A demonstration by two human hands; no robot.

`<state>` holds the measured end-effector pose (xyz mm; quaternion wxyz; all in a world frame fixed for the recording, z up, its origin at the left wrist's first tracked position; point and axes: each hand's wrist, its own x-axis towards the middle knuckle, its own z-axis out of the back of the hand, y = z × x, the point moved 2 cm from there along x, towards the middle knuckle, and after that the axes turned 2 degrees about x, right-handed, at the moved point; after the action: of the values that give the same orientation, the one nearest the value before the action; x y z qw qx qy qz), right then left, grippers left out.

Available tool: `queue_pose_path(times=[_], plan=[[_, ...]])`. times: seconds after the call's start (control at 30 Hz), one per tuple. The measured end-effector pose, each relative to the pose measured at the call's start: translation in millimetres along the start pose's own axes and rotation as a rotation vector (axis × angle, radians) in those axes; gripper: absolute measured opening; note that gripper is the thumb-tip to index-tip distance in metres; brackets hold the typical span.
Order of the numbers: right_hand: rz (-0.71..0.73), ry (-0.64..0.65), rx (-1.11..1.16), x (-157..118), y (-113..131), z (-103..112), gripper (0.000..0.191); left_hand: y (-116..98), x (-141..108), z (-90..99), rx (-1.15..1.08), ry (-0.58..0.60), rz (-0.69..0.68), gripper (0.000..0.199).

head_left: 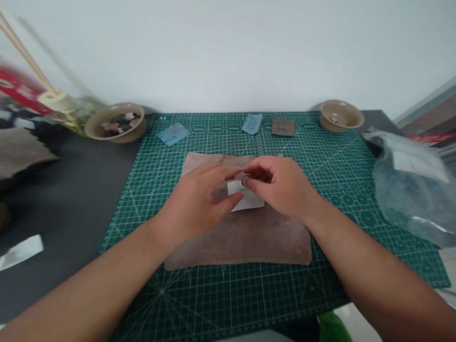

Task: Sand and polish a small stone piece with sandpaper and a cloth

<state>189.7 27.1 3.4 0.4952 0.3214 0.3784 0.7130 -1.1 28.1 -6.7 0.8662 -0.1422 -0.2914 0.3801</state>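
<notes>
My right hand (281,183) pinches a small brownish round piece (245,180) between thumb and fingertips; its exact kind is too small to make out. Under it lies a white sheet of paper (249,202) on a brown cloth (235,244). To the left, my left hand (199,194) has its thumb and fingers apart around the paper's left side. Its thumb tip rests at or just above the paper; contact is unclear. Both hands are over the cloth's middle, fingertips close together.
A green cutting mat (142,213) carries the cloth. Behind stand a bowl of small stones (116,135) and a bowl with a few small pieces (341,121). Blue tags (173,134) and a brown square (283,127) lie along the back. A clear plastic bag (409,190) sits right.
</notes>
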Motion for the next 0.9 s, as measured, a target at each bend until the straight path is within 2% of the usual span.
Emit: queue_pose_path(times=[0.07, 0.1, 0.2, 0.27, 0.37, 0.5, 0.57, 0.63, 0.73, 0.83, 0.9], plan=[[0.128, -0.031, -0.292, 0, 0, -1, 0.011, 6, 1, -6.7, 0.03, 0.119, -0.004, 0.031], [0.165, -0.006, -0.367, -1, -1, -3, 0.012, 8, 1, -9.9, 0.046, 0.185, -0.003, 0.03], [0.212, 0.14, -0.441, -3, -3, -12, 0.012, 12, 2, -15.2, 0.093, 0.307, 0.018, 0.029], [0.225, 0.188, -0.509, -5, -4, -16, 0.013, 12, 3, -15.4, 0.107, 0.318, 0.027, 0.027], [0.232, 0.165, -0.596, -6, -4, -17, 0.016, 11, 3, -14.7, 0.102, 0.323, 0.035, 0.027], [0.257, 0.216, -0.597, -6, -5, -15, 0.014, 13, 2, -14.1, 0.084, 0.311, 0.046, 0.026], [0.234, 0.169, -0.619, -5, -5, -13, 0.015, 14, 2, -13.9, 0.08, 0.303, 0.034, 0.028], [0.238, 0.155, -0.613, -5, -4, -14, 0.014, 15, 3, -13.6, 0.083, 0.32, 0.025, 0.027], [0.272, 0.212, -0.575, -5, -3, -16, 0.014, 15, 4, -12.4, 0.092, 0.368, 0.022, 0.026], [0.225, 0.154, -0.62, -3, -4, -15, 0.017, 13, 6, -10.4, 0.095, 0.382, 0.018, 0.035], [0.239, 0.179, -0.621, -3, -4, -15, 0.017, 13, 6, -9.6, 0.092, 0.393, 0.02, 0.034]])
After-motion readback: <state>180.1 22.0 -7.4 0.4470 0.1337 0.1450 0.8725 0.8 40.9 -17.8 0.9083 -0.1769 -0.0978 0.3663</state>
